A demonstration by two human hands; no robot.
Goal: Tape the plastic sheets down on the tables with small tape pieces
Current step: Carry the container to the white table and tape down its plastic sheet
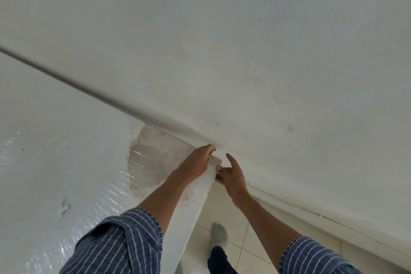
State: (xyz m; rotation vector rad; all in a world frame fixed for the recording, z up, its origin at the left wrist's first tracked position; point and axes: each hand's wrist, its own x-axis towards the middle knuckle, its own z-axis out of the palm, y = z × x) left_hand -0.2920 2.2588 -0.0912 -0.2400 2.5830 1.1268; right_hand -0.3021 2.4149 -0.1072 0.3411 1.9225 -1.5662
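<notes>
At the bench (195,207) corner, tight against the wall (266,51), the left hand (195,162) and right hand (231,176) pinch one tape piece (214,160).

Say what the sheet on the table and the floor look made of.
Sheet: thin clear plastic film, glossy; rippled highlights and wrinkles show. Floor: pale tile, probably ceramic, smooth with a slight sheen; straight grout lines divide it.
</notes>
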